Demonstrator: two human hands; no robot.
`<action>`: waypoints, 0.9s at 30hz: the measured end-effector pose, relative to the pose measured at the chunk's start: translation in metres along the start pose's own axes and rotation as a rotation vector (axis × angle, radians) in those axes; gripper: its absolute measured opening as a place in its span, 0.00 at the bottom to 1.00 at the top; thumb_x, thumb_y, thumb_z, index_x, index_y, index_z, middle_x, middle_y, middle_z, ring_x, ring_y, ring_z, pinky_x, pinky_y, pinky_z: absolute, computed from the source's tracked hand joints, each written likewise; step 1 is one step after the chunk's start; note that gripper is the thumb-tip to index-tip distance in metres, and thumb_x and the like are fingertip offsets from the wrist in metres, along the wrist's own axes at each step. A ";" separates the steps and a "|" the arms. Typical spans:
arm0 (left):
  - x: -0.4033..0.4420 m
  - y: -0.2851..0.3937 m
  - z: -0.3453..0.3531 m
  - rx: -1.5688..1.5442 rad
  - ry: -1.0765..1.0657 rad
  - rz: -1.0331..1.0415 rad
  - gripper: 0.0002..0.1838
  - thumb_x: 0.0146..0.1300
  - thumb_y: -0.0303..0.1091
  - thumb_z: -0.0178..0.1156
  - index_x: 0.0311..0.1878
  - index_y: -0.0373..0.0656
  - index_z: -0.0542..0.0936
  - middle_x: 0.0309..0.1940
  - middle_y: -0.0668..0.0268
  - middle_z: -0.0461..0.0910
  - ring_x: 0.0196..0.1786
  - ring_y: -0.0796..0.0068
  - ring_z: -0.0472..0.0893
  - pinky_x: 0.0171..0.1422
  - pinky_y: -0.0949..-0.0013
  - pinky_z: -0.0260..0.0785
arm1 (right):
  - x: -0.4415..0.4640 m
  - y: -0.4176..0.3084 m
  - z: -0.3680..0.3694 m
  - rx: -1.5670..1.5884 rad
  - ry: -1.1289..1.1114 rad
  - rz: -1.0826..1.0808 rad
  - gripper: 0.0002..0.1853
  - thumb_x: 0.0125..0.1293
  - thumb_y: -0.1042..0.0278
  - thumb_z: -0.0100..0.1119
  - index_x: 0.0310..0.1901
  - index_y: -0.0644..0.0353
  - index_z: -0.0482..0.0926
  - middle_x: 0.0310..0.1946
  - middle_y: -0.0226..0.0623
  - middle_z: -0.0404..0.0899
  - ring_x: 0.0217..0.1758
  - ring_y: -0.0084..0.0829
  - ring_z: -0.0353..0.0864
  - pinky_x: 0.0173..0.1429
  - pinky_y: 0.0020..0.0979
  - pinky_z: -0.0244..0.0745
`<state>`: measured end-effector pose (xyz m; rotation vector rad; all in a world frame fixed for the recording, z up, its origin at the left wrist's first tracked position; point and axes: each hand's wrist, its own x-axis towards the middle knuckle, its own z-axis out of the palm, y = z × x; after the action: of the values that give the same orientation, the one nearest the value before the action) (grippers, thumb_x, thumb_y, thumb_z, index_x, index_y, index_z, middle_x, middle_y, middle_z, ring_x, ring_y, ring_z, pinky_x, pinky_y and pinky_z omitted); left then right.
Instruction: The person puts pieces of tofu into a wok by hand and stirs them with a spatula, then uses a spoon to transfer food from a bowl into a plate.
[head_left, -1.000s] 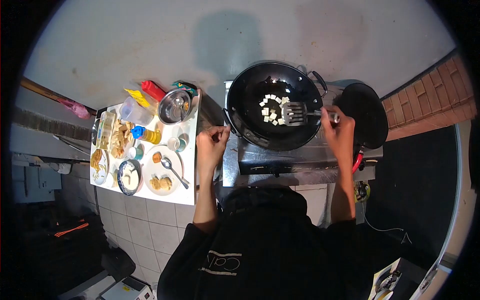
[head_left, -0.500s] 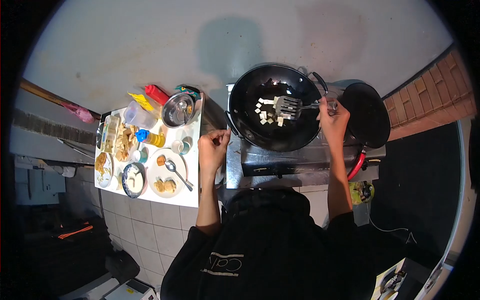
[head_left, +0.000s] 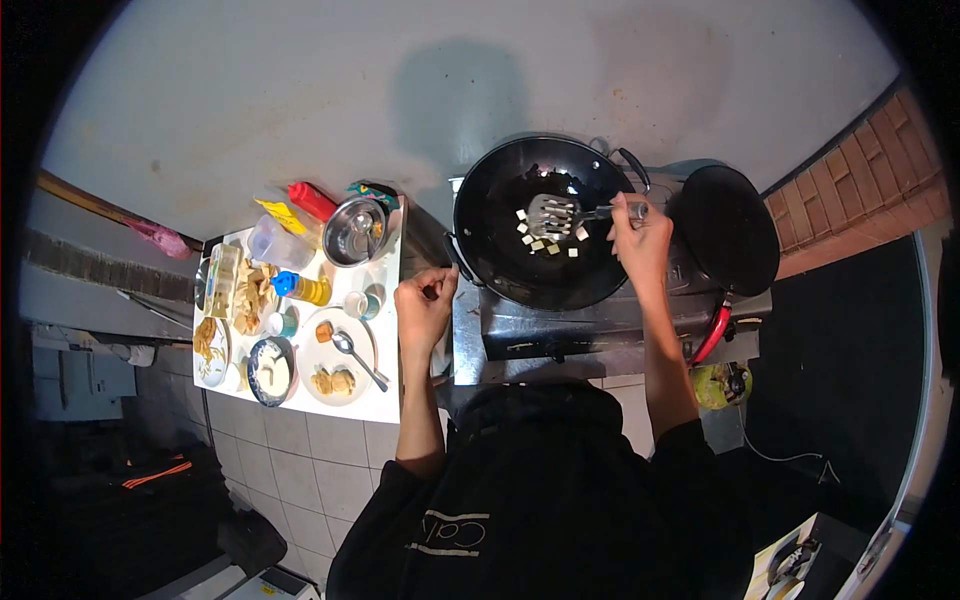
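A black wok (head_left: 530, 280) sits on the stove, with several small white cubes (head_left: 553, 249) of food in its bottom. My right hand (head_left: 642, 240) is closed around the handle of a slotted metal spatula (head_left: 553, 217). The spatula's head lies over some of the cubes and hides them. At the wok's left side, my left hand (head_left: 425, 302) is closed, its fingertips at the wok's side handle (head_left: 456, 258).
A black frying pan (head_left: 725, 230) with a red handle is right of the wok. On the white table (head_left: 385, 395) at left are a steel bowl (head_left: 357, 232), an oil bottle (head_left: 302, 288), a plate with a spoon (head_left: 345, 345), and a bowl of white food (head_left: 270, 371).
The spatula has moved left and slightly down in the wok, with my right hand following. Some cubes have shifted under it. My left hand stays by the wok's side handle.
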<state>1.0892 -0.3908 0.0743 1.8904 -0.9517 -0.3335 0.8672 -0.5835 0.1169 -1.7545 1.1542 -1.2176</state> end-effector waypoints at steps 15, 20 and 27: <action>0.007 0.010 -0.005 0.030 -0.020 0.032 0.13 0.61 0.36 0.68 0.30 0.33 0.84 0.14 0.64 0.69 0.19 0.79 0.65 0.26 0.70 0.60 | 0.006 -0.007 0.004 0.016 0.008 0.027 0.14 0.71 0.63 0.58 0.31 0.66 0.80 0.11 0.30 0.73 0.11 0.17 0.71 0.15 0.23 0.62; 0.013 0.009 -0.008 0.069 -0.025 0.062 0.14 0.60 0.37 0.69 0.30 0.32 0.84 0.13 0.64 0.69 0.18 0.79 0.65 0.25 0.70 0.60 | -0.002 -0.007 0.020 0.001 -0.046 0.036 0.14 0.67 0.68 0.60 0.25 0.67 0.78 0.11 0.37 0.74 0.12 0.25 0.73 0.21 0.32 0.64; 0.023 -0.008 -0.010 0.009 -0.083 0.087 0.14 0.60 0.37 0.69 0.31 0.32 0.85 0.13 0.66 0.69 0.18 0.81 0.65 0.24 0.70 0.59 | -0.008 0.000 0.033 -0.052 -0.042 0.017 0.13 0.65 0.68 0.61 0.26 0.67 0.78 0.12 0.41 0.73 0.13 0.29 0.72 0.22 0.34 0.63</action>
<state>1.1143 -0.3997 0.0761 1.8484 -1.0896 -0.3590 0.8969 -0.5742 0.1042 -1.7967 1.1829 -1.1450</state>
